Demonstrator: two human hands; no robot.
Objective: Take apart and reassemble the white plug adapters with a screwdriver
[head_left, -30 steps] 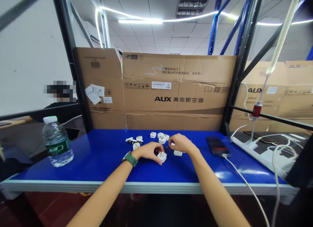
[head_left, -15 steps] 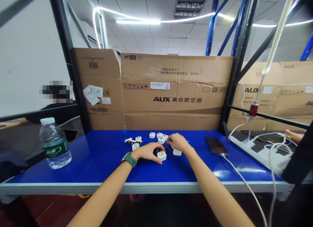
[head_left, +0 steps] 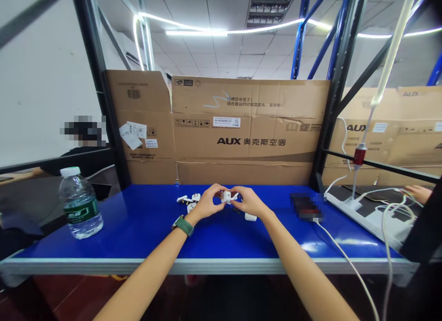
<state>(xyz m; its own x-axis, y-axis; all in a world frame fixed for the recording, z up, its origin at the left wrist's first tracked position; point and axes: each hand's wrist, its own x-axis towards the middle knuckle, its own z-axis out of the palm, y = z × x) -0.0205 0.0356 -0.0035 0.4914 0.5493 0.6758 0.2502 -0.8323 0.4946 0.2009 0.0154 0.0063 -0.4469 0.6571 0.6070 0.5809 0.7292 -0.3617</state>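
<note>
My left hand, with a green watch strap on the wrist, is closed in a pinch on a white plug above the blue table. From the other side, my right hand has thumb and fingers closed at the plug's right end, where a small white part shows. I cannot tell if that part is separate. Below my right hand lie a white plug piece and small dark pieces. To the left of my left hand lie several white plug parts, some with metal pins.
On the blue tabletop stand a water bottle at left and a blurred dark device with a white cable at right. Cardboard closes off the back. A power strip and another person's hand are at far right.
My left hand has lifted the white plug up and away from the table's front edge. My right hand has come to meet it, both hands now at the plug.
</note>
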